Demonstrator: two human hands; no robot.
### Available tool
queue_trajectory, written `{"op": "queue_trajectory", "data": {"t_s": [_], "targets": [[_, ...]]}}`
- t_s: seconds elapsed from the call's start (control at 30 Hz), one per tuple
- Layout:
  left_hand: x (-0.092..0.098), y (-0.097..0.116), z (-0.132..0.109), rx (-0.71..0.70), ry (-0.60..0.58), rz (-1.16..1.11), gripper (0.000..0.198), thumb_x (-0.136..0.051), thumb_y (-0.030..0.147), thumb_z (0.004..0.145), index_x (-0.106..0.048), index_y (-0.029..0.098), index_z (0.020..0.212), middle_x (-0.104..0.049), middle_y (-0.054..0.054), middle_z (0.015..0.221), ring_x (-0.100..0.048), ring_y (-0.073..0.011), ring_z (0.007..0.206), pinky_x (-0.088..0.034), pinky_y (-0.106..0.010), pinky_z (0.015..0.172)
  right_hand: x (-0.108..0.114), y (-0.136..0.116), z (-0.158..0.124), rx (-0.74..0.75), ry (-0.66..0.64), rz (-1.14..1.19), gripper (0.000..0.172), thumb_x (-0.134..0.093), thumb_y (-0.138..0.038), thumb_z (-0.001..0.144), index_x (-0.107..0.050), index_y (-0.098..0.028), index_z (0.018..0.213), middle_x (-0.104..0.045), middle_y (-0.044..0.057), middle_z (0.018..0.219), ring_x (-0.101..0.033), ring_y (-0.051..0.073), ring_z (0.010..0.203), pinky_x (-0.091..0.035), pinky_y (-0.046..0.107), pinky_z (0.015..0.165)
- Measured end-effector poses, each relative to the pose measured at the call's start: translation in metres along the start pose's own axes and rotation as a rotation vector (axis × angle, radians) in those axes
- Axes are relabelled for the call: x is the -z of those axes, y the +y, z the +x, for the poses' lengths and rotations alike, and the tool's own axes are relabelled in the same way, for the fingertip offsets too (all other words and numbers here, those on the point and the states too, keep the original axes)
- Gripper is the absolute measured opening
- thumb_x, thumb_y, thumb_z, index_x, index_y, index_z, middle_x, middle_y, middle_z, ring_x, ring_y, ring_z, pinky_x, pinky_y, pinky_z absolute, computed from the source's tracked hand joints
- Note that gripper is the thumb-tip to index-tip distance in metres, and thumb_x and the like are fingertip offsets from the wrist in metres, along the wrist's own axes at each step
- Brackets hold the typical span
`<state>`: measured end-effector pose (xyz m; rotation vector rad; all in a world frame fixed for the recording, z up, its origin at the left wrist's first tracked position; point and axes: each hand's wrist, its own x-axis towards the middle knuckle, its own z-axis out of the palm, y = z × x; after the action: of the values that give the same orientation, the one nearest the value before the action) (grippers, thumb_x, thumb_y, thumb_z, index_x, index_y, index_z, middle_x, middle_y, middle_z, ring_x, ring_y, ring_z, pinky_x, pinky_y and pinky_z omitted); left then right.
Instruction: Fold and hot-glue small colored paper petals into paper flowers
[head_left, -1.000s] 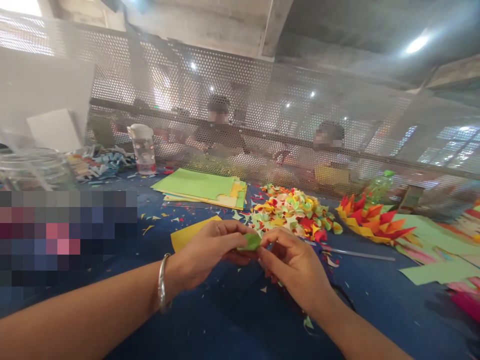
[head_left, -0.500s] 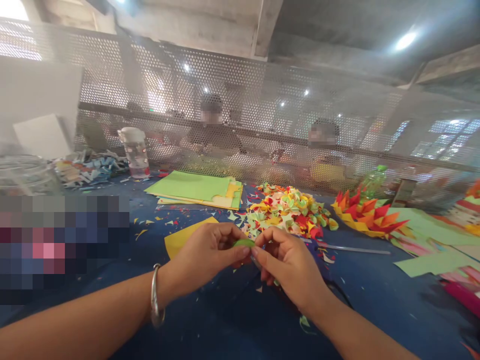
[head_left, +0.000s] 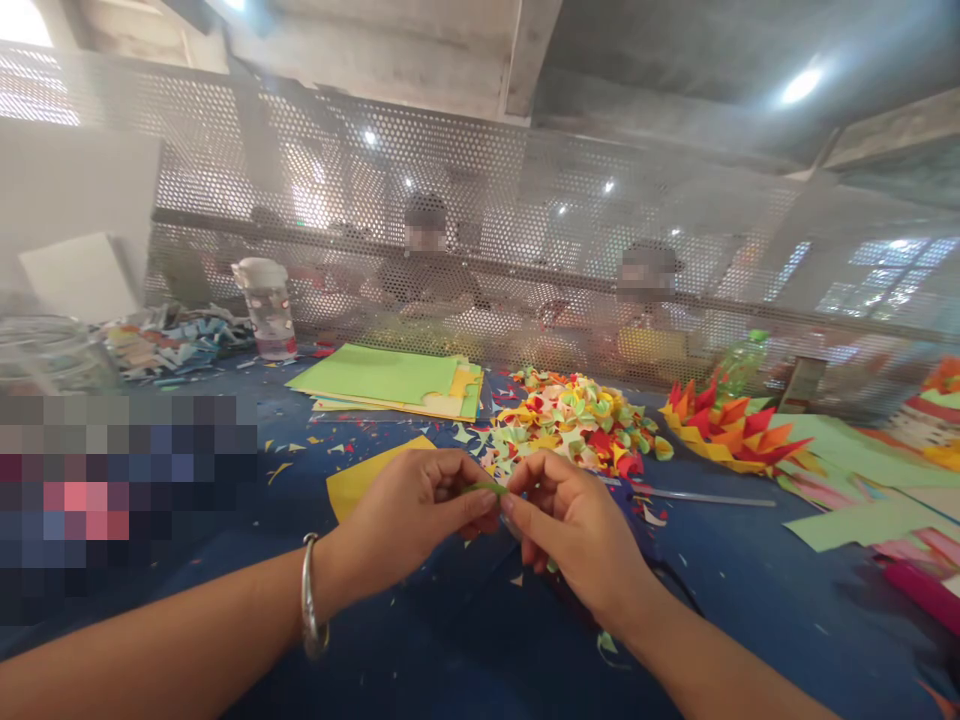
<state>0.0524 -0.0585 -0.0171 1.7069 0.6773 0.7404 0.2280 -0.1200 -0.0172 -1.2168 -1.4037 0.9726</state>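
Between my two hands is a small green piece of paper (head_left: 489,488), mostly hidden by the fingers. My left hand (head_left: 435,492), with a silver bangle at the wrist, pinches it between thumb and fingers. My right hand (head_left: 562,505) pinches its right end, fingertips meeting those of the left. Behind my left hand lies a yellow sheet of paper (head_left: 352,480), partly covered. Just beyond both hands is a heap of small folded paper pieces (head_left: 577,410) in yellow, red, green and pink.
A stack of coloured paper (head_left: 375,372) lies at the back. To the right stand a ring of pointed red and yellow paper (head_left: 735,435), a green bottle (head_left: 742,362) and loose green sheets (head_left: 847,520). A tumbler (head_left: 268,310) stands left, before a perforated screen (head_left: 337,200). Two people sit beyond it.
Less of the green paper shows between my fingers; it looks thinner and flatter now. Both hands stay in nearly the same place, and the view has shifted slightly.
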Motion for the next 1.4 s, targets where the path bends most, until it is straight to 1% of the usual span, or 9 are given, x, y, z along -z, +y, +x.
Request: {"op": "queue_trajectory", "data": {"t_s": [0.23, 0.47, 0.6, 0.7, 0.83, 1.0, 1.2, 1.3, 1.4], "targets": [[-0.003, 0.006, -0.005, -0.111, 0.073, 0.173, 0.014, -0.06, 0.032, 0.087, -0.064, 0.019, 0.084, -0.068, -0.001, 0.074, -0.064, -0.0148, 0.068, -0.051, -0.026, 0.066, 0.001, -0.001, 0.001, 0.001, -0.056, -0.087, 0.015, -0.068, -0.031, 0.082, -0.059, -0.019, 0.085, -0.054, -0.008, 0.057, -0.051, 0.007, 0.043, -0.042, 0.016, 0.041], [-0.004, 0.007, -0.006, -0.157, 0.059, 0.268, 0.013, -0.058, 0.031, 0.087, -0.064, 0.02, 0.09, -0.067, -0.001, 0.075, -0.062, -0.0141, 0.068, -0.047, -0.024, 0.063, 0.0, -0.005, -0.001, -0.009, -0.059, -0.111, 0.015, -0.07, -0.027, 0.08, -0.058, -0.019, 0.076, -0.051, -0.008, 0.054, -0.048, 0.007, 0.043, -0.042, 0.017, 0.041], [0.0, 0.011, -0.007, -0.134, 0.011, 0.36, 0.018, -0.06, 0.029, 0.085, -0.065, 0.02, 0.099, -0.067, 0.0, 0.072, -0.059, -0.0136, 0.063, -0.043, -0.023, 0.056, 0.001, -0.003, 0.0, -0.01, -0.072, -0.184, 0.011, -0.063, -0.025, 0.084, -0.058, -0.019, 0.076, -0.05, -0.008, 0.053, -0.048, 0.007, 0.042, -0.041, 0.017, 0.04], [0.006, 0.014, -0.008, -0.102, -0.029, 0.379, 0.019, -0.059, 0.034, 0.086, -0.067, 0.021, 0.097, -0.069, -0.001, 0.073, -0.063, -0.0146, 0.065, -0.045, -0.023, 0.059, 0.004, -0.001, 0.001, -0.043, -0.072, -0.208, 0.01, -0.063, -0.025, 0.082, -0.058, -0.019, 0.077, -0.05, -0.008, 0.054, -0.049, 0.007, 0.042, -0.042, 0.017, 0.04], [0.012, 0.019, -0.008, -0.042, -0.082, 0.3, 0.022, -0.06, 0.038, 0.086, -0.067, 0.02, 0.095, -0.071, -0.002, 0.073, -0.067, -0.0164, 0.066, -0.05, -0.024, 0.061, 0.006, -0.002, 0.002, -0.07, -0.096, -0.215, 0.009, -0.061, -0.025, 0.083, -0.057, -0.018, 0.078, -0.051, -0.008, 0.055, -0.051, 0.007, 0.041, -0.041, 0.017, 0.039], [0.015, 0.026, -0.007, 0.004, -0.156, 0.234, 0.018, -0.062, 0.031, 0.084, -0.067, 0.019, 0.097, -0.07, -0.001, 0.067, -0.067, -0.016, 0.062, -0.052, -0.024, 0.058, 0.005, -0.003, 0.0, -0.075, -0.137, -0.18, 0.01, -0.062, -0.024, 0.081, -0.055, -0.018, 0.077, -0.051, -0.009, 0.053, -0.052, 0.007, 0.039, -0.041, 0.016, 0.037], [0.023, 0.022, -0.006, 0.047, -0.228, 0.152, 0.021, -0.064, 0.033, 0.083, -0.066, 0.018, 0.098, -0.072, -0.004, 0.077, -0.07, -0.0167, 0.068, -0.055, -0.027, 0.065, 0.009, -0.004, 0.0, -0.099, -0.157, -0.154, 0.012, -0.062, -0.026, 0.082, -0.056, -0.018, 0.076, -0.051, -0.009, 0.053, -0.053, 0.007, 0.04, -0.043, 0.017, 0.038], [0.024, 0.018, -0.005, 0.045, -0.214, 0.166, 0.021, -0.064, 0.036, 0.084, -0.066, 0.018, 0.095, -0.073, -0.004, 0.076, -0.07, -0.017, 0.068, -0.055, -0.027, 0.064, 0.011, -0.004, 0.001, -0.103, -0.17, -0.155, 0.011, -0.064, -0.025, 0.081, -0.057, -0.018, 0.076, -0.052, -0.009, 0.054, -0.052, 0.007, 0.039, -0.042, 0.017, 0.038], [0.022, 0.016, -0.003, -0.014, -0.147, 0.301, 0.022, -0.059, 0.038, 0.086, -0.069, 0.019, 0.088, -0.072, -0.003, 0.072, -0.067, -0.0154, 0.064, -0.052, -0.024, 0.06, 0.012, -0.003, 0.001, -0.112, -0.195, -0.18, 0.01, -0.063, -0.025, 0.081, -0.057, -0.019, 0.075, -0.052, -0.009, 0.052, -0.053, 0.007, 0.039, -0.042, 0.017, 0.038]]}}
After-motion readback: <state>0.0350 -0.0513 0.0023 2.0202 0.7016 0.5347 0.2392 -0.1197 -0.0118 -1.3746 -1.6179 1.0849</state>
